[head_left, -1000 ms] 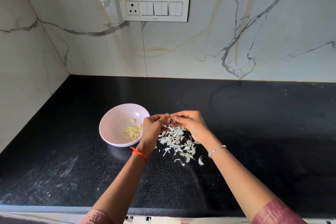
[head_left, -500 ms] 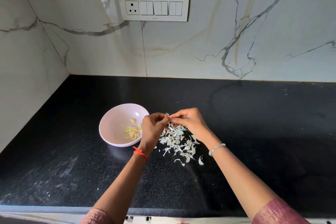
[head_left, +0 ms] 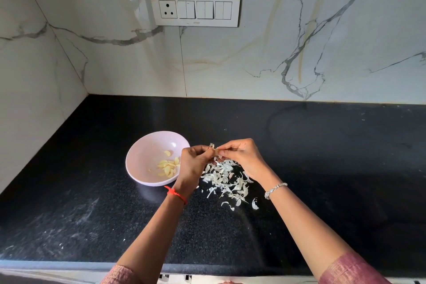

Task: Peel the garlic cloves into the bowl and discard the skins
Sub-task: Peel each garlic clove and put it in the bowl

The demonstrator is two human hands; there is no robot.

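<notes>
A pale pink bowl (head_left: pixel 143 156) sits on the black counter and holds several peeled yellow cloves (head_left: pixel 168 167). Just right of it, above a heap of white skins (head_left: pixel 224 178), my left hand (head_left: pixel 192 166) and my right hand (head_left: pixel 242 155) meet fingertip to fingertip. Both pinch one small garlic clove (head_left: pixel 213 148), with a flake of skin sticking up from it. The clove itself is mostly hidden by the fingers.
The black counter (head_left: pixel 322 168) runs back to a marble wall with a switch panel (head_left: pixel 194 8). A side wall closes the left corner. The counter's front edge lies just under my forearms.
Both hands have lifted slightly and stayed together over the skin heap. The fingers have shifted on the clove, and a skin flake now stands up between them.
</notes>
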